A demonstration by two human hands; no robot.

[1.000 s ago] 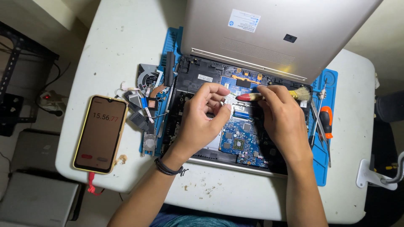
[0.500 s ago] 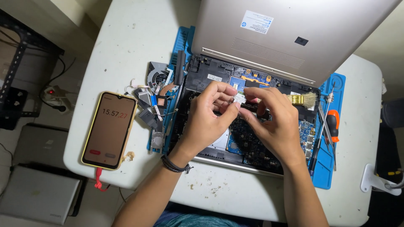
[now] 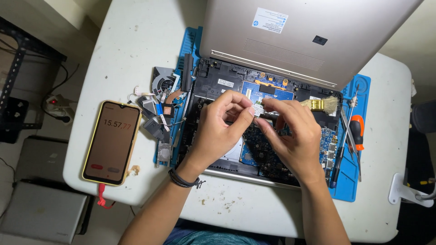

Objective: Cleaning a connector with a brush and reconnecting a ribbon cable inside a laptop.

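Fingers (image 3: 245, 111) of both hands pinch one small card (image 3: 258, 109) | one brush (image 3: 323, 105) | one phone (image 3: 111, 141)

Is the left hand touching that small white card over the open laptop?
Touching. The head view shows the left hand pinching the small white card at its fingertips, with the right hand meeting it from the other side.

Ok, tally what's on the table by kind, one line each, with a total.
Opened laptop: 1
Blue mat: 1
Phone: 1
Brush: 1
Screwdriver with orange grip: 1
Loose fan: 1
Small card, pinched between the fingers of left hand and right hand, held at: 1
Total: 7, leaving out the pile of small loose parts by the fan.
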